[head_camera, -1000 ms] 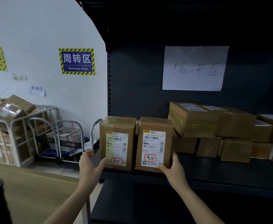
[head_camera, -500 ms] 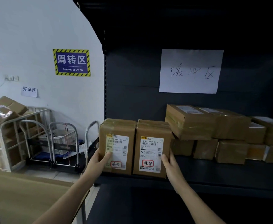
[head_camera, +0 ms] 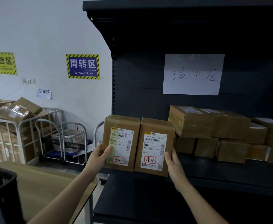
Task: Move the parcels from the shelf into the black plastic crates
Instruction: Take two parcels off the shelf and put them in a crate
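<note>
L hand (head_camera: 97, 156): holds left parcel (head_camera: 121, 143), thumb on the front label, fingers wrapped round its L side.
R hand (head_camera: 175, 165): holds right parcel (head_camera: 155, 147), thumb at the front R edge, fingers behind the R side, hidden.
Left parcel: brown, taped, upright, white label w/ barcode + red-ringed writing facing cam.
Right parcel: same kind, upright, touching left parcel side to side; its R side is just beside the stack.
Position: both at the front L end of the shelf (head_camera: 229, 172); can't tell if the bottoms rest on the board or are lifted off.
Stack (head_camera: 213, 125): more brown parcels on the same shelf board, to the R, in two layers, against the back panel.
Black crate (head_camera: 3, 181): low-L corner of view, only partly in frame, well apart from both parcels.
Worktop (head_camera: 48, 183): tan, L of the shelf, below L forearm.
Paper sign (head_camera: 192, 74): white, handwritten, on the shelf back panel.
Blue sign (head_camera: 83, 66): on the wall, reads "Turnover Area".
Roll cage (head_camera: 4, 135): far L by the wall, cartons piled in.
Trolleys (head_camera: 74, 139): folded handles, betw. cage and shelf.
</note>
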A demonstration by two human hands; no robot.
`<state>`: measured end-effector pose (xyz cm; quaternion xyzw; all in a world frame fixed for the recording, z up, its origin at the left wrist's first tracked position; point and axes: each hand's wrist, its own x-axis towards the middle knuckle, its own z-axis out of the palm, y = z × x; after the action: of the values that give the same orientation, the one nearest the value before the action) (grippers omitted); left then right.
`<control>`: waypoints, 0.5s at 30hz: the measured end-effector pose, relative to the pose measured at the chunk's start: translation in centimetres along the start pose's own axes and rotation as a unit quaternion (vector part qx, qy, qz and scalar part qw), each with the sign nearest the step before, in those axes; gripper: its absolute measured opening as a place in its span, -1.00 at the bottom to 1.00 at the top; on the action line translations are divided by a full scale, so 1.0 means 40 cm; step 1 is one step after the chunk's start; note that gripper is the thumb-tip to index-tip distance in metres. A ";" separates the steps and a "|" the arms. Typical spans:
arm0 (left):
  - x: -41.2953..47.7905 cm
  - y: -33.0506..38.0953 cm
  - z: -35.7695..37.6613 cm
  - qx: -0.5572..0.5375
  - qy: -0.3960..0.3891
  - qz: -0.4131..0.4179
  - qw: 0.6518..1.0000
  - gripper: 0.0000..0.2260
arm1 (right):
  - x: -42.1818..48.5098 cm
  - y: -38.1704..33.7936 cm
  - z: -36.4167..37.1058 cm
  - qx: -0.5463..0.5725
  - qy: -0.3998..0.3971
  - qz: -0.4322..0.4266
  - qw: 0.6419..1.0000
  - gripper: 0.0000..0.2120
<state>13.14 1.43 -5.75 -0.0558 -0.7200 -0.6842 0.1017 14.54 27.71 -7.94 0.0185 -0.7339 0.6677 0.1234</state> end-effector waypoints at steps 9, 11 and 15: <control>-0.106 0.021 -0.045 -0.016 0.064 -0.008 0.998 -0.83 | -0.055 -0.033 0.024 0.023 -0.024 -0.032 0.999 -0.65; -0.128 0.026 -0.059 -0.009 0.079 -0.007 0.997 -0.82 | -0.065 -0.036 0.031 0.026 -0.033 -0.035 0.999 -0.61; -0.179 0.041 -0.084 0.003 0.114 -0.004 0.994 -0.78 | -0.088 -0.048 0.046 0.049 -0.057 -0.030 0.997 -0.66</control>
<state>20.71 -1.39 -5.61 0.0251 -0.7057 -0.6846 0.1806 18.01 25.22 -6.93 0.0847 -0.7055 0.6964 0.1003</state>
